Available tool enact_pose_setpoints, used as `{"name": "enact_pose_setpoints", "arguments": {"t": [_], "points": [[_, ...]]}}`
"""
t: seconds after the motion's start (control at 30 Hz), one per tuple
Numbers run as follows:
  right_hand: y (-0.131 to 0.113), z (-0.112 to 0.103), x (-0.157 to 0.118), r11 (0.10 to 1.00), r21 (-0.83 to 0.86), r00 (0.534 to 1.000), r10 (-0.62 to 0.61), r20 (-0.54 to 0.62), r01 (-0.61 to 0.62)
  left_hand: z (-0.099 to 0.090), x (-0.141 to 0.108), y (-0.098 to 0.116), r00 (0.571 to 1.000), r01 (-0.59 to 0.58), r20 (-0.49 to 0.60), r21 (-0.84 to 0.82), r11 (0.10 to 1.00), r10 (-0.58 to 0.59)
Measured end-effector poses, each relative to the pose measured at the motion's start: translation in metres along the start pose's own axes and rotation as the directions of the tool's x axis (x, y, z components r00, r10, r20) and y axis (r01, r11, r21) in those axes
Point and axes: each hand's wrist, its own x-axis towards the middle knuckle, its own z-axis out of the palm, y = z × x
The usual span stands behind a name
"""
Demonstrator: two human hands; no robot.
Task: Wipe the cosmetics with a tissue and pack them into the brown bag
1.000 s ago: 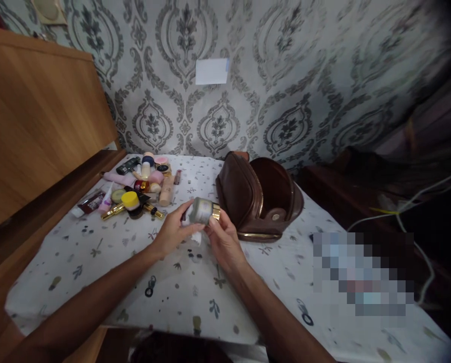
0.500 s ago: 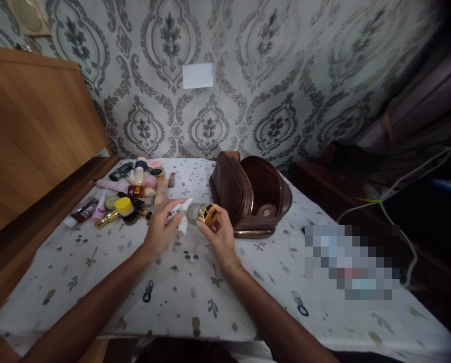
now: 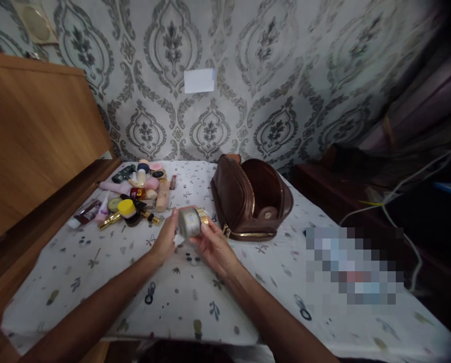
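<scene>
Over the middle of the table, my right hand (image 3: 215, 245) grips a small cosmetic jar (image 3: 189, 223) by its gold lid (image 3: 203, 217). The jar is tilted sideways, its greyish, labelled body pointing left. My left hand (image 3: 167, 238) is closed on a white wipe (image 3: 178, 238) against the jar's left end; most of the wipe is hidden by the fingers. Just right of the hands stands a brown leather toiletry bag (image 3: 229, 194), its top unzipped and gaping. Left of my left hand lies a pile of cosmetics, among them a yellow-lidded jar (image 3: 126, 208) and a beige tube (image 3: 163, 195).
The table wears a white patterned cloth (image 3: 172, 302). A wooden cabinet (image 3: 40, 126) borders it on the left, and the papered wall (image 3: 244, 111) rises behind. A pixelated blurred object (image 3: 354, 267) lies at right, near a pale cable (image 3: 409, 232).
My right hand has turned the jar so its labelled side shows more. The left hand has shifted slightly right and lower with the wipe, now mostly covered. The view has tipped a little.
</scene>
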Motion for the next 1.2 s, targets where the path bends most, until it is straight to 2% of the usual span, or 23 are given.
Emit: {"name": "enact_pose_setpoints", "arguments": {"t": [0.07,0.17,0.2,0.27,0.33,0.37,0.43,0.5,0.6,0.7,0.8,0.87,0.9,0.93,0.97,1.03,1.07,1.1,1.13,1.2], "points": [[0.004,-0.003,0.003,0.999,-0.033,0.998,-0.033,-0.046,0.032,0.005,0.0,-0.01,0.999,0.053,-0.002,-0.151,0.987,-0.054],[0.009,-0.009,0.006,0.964,-0.235,0.98,-0.155,-0.124,0.123,0.006,0.001,-0.019,0.989,0.146,0.046,-0.275,0.95,-0.138],[0.009,-0.01,0.007,0.927,-0.338,0.963,-0.225,-0.146,0.165,0.005,0.001,-0.019,0.986,0.167,0.06,-0.287,0.943,-0.156],[0.008,-0.011,0.006,0.794,-0.55,0.91,-0.391,-0.138,0.258,0.004,0.001,-0.017,0.978,0.209,0.078,-0.3,0.931,-0.194],[0.005,-0.011,0.004,0.643,-0.687,0.858,-0.511,-0.055,0.339,0.005,0.001,-0.014,0.968,0.249,0.073,-0.326,0.912,-0.238],[0.004,-0.01,0.003,0.595,-0.717,0.848,-0.53,-0.01,0.364,0.006,0.001,-0.012,0.96,0.277,0.072,-0.349,0.895,-0.269],[0.004,-0.009,0.001,0.576,-0.729,0.869,-0.492,0.052,0.37,0.008,0.0,-0.01,0.938,0.342,0.087,-0.389,0.856,-0.335],[0.007,-0.009,0.0,0.611,-0.717,0.909,-0.409,0.078,0.336,0.01,-0.001,-0.01,0.929,0.367,0.091,-0.371,0.853,-0.36],[0.011,-0.009,0.0,0.654,-0.695,0.937,-0.34,0.083,0.299,0.01,-0.001,-0.012,0.947,0.317,0.03,-0.267,0.91,-0.32],[0.009,-0.008,0.001,0.658,-0.69,0.929,-0.365,0.059,0.302,0.006,0.001,-0.014,0.961,0.268,-0.021,-0.176,0.947,-0.276],[0.005,-0.007,0.002,0.632,-0.709,0.905,-0.425,0.019,0.312,-0.002,0.003,-0.01,0.977,0.136,-0.166,0.0,0.991,-0.134],[0.004,-0.008,0.003,0.599,-0.744,0.885,-0.465,-0.02,0.298,-0.006,0.002,-0.004,0.965,-0.01,-0.256,0.193,0.981,0.06],[0.004,-0.009,0.004,0.582,-0.761,0.879,-0.475,-0.034,0.285,-0.007,0.0,0.0,0.955,-0.097,-0.241,0.304,0.948,0.175],[0.005,-0.009,0.004,0.569,-0.775,0.879,-0.476,-0.039,0.274,-0.008,-0.002,0.003,0.944,-0.196,-0.165,0.413,0.889,0.285],[0.005,-0.01,0.004,0.562,-0.782,0.884,-0.467,-0.032,0.268,-0.007,-0.004,0.005,0.92,-0.317,-0.034,0.524,0.791,0.391],[0.005,-0.011,0.003,0.572,-0.775,0.903,-0.429,-0.003,0.269,-0.004,-0.009,0.009,0.817,-0.55,0.274,0.635,0.542,0.508],[0.005,-0.01,0.003,0.589,-0.762,0.914,-0.405,0.011,0.269,-0.003,-0.011,0.011,0.756,-0.631,0.384,0.642,0.435,0.53],[0.004,-0.009,0.003,0.615,-0.743,0.929,-0.37,0.022,0.262,-0.002,-0.012,0.012,0.706,-0.683,0.452,0.638,0.356,0.545],[0.003,-0.008,0.002,0.651,-0.717,0.944,-0.329,0.03,0.249,-0.002,-0.013,0.013,0.674,-0.709,0.479,0.634,0.31,0.562],[0.001,-0.005,0.001,0.747,-0.626,0.968,-0.248,0.046,0.221,-0.004,-0.013,0.015,0.657,-0.714,0.462,0.635,0.295,0.595]]}}
